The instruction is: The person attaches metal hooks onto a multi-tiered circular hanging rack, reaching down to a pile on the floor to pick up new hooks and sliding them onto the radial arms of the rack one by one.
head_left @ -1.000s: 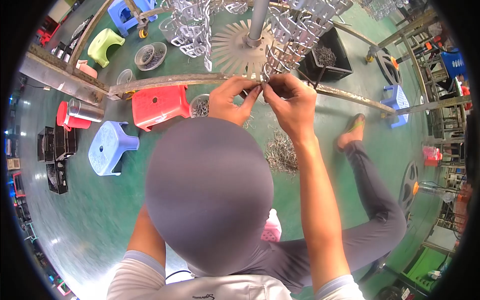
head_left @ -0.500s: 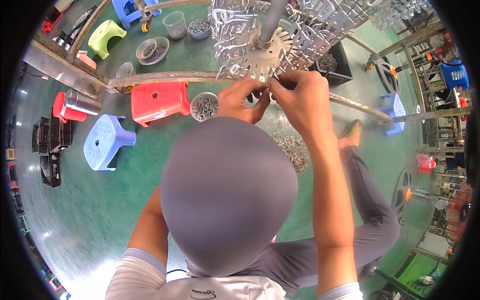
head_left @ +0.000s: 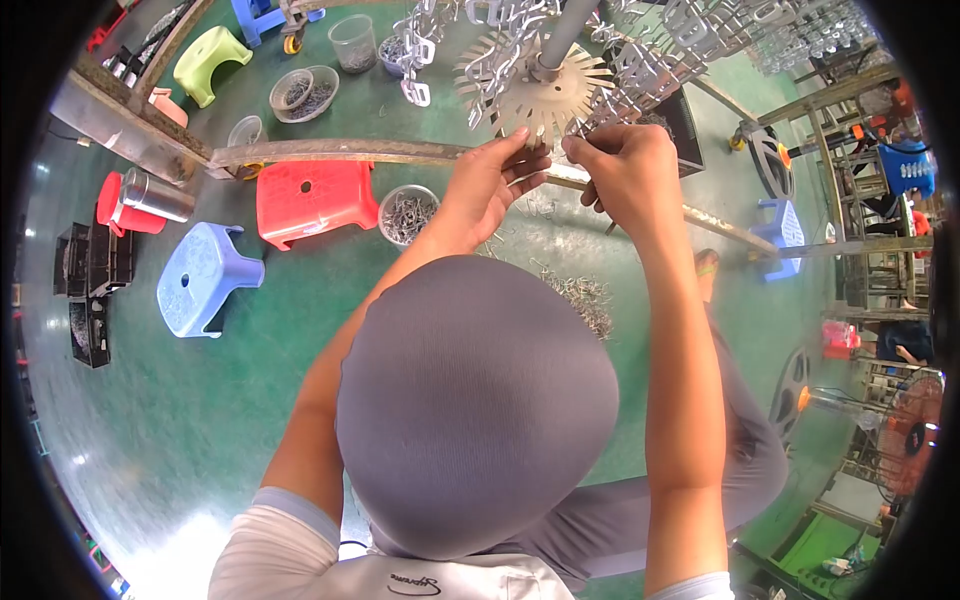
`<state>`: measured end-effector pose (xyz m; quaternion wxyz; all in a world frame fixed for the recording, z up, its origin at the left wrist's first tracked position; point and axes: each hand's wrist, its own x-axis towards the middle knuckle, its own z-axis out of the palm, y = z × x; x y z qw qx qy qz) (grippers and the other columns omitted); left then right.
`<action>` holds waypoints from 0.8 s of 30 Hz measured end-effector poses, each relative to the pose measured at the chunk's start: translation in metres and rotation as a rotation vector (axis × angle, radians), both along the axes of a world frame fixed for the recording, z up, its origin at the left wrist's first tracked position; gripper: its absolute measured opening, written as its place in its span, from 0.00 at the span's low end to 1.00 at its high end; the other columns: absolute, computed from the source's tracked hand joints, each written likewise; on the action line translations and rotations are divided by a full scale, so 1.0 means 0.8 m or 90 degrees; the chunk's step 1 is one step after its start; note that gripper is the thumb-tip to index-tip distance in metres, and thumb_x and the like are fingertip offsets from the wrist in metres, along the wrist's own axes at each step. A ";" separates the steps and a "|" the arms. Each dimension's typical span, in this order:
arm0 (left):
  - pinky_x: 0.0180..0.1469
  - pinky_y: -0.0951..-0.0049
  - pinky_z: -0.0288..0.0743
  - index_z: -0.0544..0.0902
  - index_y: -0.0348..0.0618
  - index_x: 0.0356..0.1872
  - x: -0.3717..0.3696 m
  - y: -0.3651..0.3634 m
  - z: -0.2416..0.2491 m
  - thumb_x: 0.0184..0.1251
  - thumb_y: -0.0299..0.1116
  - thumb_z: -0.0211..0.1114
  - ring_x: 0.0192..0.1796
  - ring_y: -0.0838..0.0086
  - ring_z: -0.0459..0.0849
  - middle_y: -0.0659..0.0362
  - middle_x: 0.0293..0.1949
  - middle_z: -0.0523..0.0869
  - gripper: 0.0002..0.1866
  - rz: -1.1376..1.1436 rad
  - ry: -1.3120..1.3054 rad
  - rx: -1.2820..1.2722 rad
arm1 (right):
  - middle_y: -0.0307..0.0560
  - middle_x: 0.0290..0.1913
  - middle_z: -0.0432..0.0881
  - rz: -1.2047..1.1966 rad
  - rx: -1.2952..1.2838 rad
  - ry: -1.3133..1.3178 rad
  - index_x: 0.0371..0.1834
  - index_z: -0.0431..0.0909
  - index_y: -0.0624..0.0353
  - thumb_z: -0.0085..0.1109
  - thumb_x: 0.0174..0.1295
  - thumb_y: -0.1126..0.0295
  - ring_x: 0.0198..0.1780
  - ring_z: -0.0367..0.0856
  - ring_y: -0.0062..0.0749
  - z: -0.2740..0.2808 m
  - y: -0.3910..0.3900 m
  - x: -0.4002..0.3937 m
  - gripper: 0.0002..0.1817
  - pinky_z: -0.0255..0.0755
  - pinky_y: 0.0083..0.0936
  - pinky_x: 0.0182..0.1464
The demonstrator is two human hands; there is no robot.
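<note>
A slotted metal disc (head_left: 540, 95) on an upright grey pole (head_left: 570, 35) stands in front of me, with bent metal pieces (head_left: 490, 70) hanging around its rim. My left hand (head_left: 488, 190) is just below the near edge of the disc, palm turned inward, fingers apart and loosely bent. Beside the same edge, to the right, my right hand (head_left: 632, 175) has its thumb and fingertips pinched together. Whatever lies between those fingertips is too small or hidden to make out. Beneath the hands, a loose heap of small metal pieces (head_left: 582, 300) lies on the floor.
A rusty metal frame bar (head_left: 340, 152) crosses beyond my hands. A red stool (head_left: 312, 200), a blue stool (head_left: 205, 280) and a bowl of metal pieces (head_left: 408, 214) are on the left. To the right are another blue stool (head_left: 782, 235) and a fan (head_left: 912, 435).
My hands have moved apart. The left one has loosened its fingers, and the right one has shifted slightly right. The hanging pieces around the disc sit differently, exposing more slots.
</note>
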<state>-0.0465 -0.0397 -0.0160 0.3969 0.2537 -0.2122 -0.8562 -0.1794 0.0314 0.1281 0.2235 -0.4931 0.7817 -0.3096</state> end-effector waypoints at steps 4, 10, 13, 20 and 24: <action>0.54 0.65 0.87 0.83 0.32 0.50 -0.008 -0.017 -0.001 0.76 0.35 0.71 0.49 0.63 0.91 0.50 0.46 0.90 0.15 -0.030 -0.001 0.022 | 0.55 0.23 0.88 -0.017 -0.005 0.038 0.39 0.92 0.70 0.70 0.63 0.64 0.24 0.90 0.36 -0.008 -0.003 -0.002 0.16 0.82 0.33 0.35; 0.51 0.67 0.87 0.86 0.33 0.48 -0.009 -0.020 0.007 0.74 0.35 0.73 0.45 0.64 0.92 0.51 0.44 0.91 0.13 -0.028 -0.047 -0.002 | 0.62 0.26 0.89 -0.007 -0.039 0.082 0.40 0.92 0.70 0.70 0.61 0.63 0.31 0.92 0.46 -0.019 0.000 -0.003 0.17 0.83 0.37 0.41; 0.51 0.67 0.87 0.87 0.34 0.47 -0.010 -0.020 0.002 0.74 0.35 0.73 0.45 0.66 0.91 0.52 0.43 0.92 0.13 -0.027 -0.054 -0.008 | 0.62 0.26 0.88 -0.014 -0.052 0.078 0.40 0.92 0.69 0.70 0.61 0.63 0.30 0.92 0.45 -0.022 0.003 -0.004 0.17 0.83 0.37 0.40; 0.52 0.65 0.87 0.88 0.34 0.46 -0.009 -0.014 -0.002 0.74 0.35 0.74 0.45 0.67 0.91 0.53 0.41 0.92 0.12 -0.015 -0.014 -0.070 | 0.62 0.26 0.88 -0.019 -0.037 0.061 0.40 0.92 0.69 0.71 0.61 0.63 0.30 0.92 0.45 -0.021 0.007 -0.003 0.17 0.83 0.37 0.40; 0.52 0.65 0.88 0.89 0.35 0.46 -0.015 -0.013 -0.009 0.74 0.35 0.74 0.43 0.67 0.92 0.53 0.42 0.92 0.12 -0.022 0.015 -0.062 | 0.63 0.28 0.89 -0.023 -0.035 0.048 0.41 0.92 0.69 0.71 0.61 0.63 0.31 0.92 0.46 -0.024 0.009 -0.007 0.17 0.82 0.38 0.41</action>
